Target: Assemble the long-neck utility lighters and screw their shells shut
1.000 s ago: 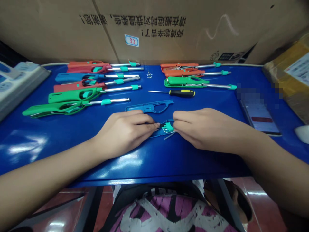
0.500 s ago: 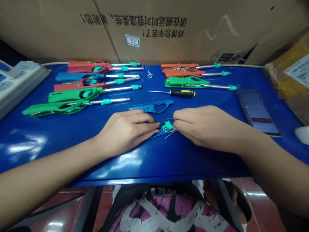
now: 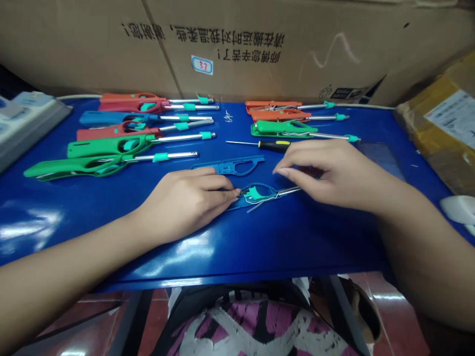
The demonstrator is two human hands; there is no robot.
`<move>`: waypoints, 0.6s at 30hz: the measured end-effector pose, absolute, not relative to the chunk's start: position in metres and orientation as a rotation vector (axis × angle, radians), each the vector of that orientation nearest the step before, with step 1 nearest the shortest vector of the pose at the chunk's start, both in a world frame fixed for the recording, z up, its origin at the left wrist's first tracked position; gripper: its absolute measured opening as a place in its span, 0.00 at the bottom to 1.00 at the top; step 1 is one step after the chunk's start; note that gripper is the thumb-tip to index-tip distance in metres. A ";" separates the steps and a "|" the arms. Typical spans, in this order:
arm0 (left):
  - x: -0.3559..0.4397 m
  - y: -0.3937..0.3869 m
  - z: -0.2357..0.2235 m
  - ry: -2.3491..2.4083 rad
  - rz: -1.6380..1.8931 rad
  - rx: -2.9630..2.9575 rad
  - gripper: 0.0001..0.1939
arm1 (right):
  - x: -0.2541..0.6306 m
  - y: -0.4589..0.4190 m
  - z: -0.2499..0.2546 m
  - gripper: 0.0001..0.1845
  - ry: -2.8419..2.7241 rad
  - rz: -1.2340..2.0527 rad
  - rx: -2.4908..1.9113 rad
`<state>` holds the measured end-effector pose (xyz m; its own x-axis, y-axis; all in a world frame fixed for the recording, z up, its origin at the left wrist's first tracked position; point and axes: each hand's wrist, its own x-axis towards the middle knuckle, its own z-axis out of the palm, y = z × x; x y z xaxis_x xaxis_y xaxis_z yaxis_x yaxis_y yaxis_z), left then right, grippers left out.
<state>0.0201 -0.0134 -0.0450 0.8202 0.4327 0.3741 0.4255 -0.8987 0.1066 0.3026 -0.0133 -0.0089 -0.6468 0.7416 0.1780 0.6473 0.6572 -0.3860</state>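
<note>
My left hand [image 3: 196,202] is closed on the handle end of an opened blue gas lighter [image 3: 241,203], whose inside faces up. A teal trigger [image 3: 254,193], thin wires and a metal tube [image 3: 287,190] lie in its half shell. Over the far end of that tube hovers my right hand [image 3: 330,170], thumb and forefinger apart, with nothing visible between them. The other blue half shell [image 3: 237,166] rests just beyond the lighter. A black and yellow screwdriver [image 3: 272,145] lies behind it, its handle end hidden by my right hand.
Several red, blue and green lighters [image 3: 111,146] lie in a row at the left. Orange and green ones [image 3: 285,128] lie at the back right. A phone [image 3: 384,155] is partly covered by my right hand. Cardboard boxes [image 3: 237,84] stand behind, a power strip [image 3: 33,121] at left.
My right hand has let go near the trigger and moved right and up, uncovering the metal tube and now covering the screwdriver's handle end. My left hand keeps its hold.
</note>
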 end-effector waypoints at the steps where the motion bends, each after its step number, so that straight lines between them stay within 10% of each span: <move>1: 0.020 -0.013 -0.045 0.701 0.623 2.978 0.11 | 0.303 -0.013 -0.009 0.09 -2.544 0.432 -1.103; 18: 0.018 -0.012 -0.042 0.685 0.422 3.140 0.17 | 0.278 -0.015 -0.041 0.08 -2.391 0.661 -1.200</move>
